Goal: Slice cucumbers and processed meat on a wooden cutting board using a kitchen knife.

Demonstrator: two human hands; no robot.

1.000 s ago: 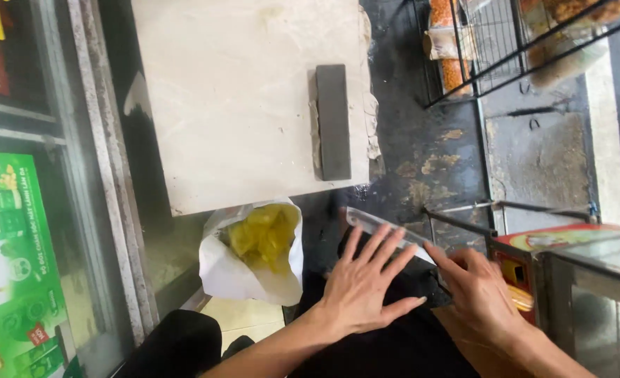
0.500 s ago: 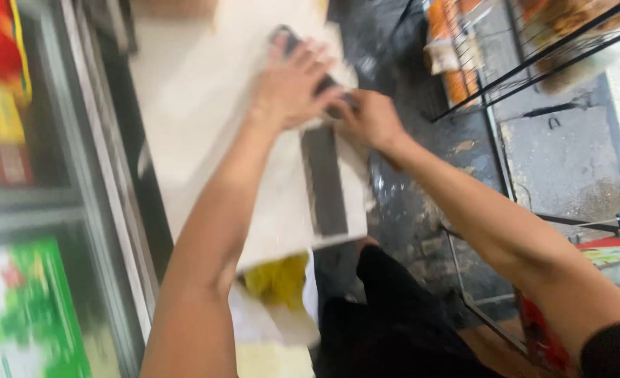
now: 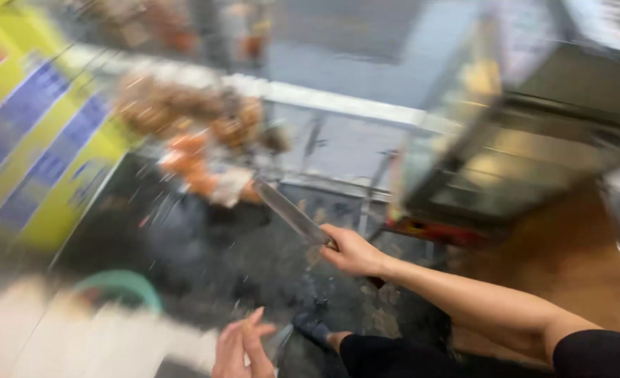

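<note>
gripping knife (image 3: 290, 211) w/ right hand (image 3: 352, 252) | left hand (image 3: 242, 348) loose, low

The view swung up and away from the pale slab and the dark block on it, which dropped out of sight, and took in a blurred dark floor, a glass case (image 3: 506, 140) and a yellow panel (image 3: 44, 154); the right hand (image 3: 352, 250), earlier down on the block, came off it and was raised with a long knife (image 3: 290, 212) gripped, blade angled up to the left. The left hand (image 3: 242, 346) also left the slab and drew low near the body, fingers loosely together; the yellow-filled bag was gone from view.
</note>
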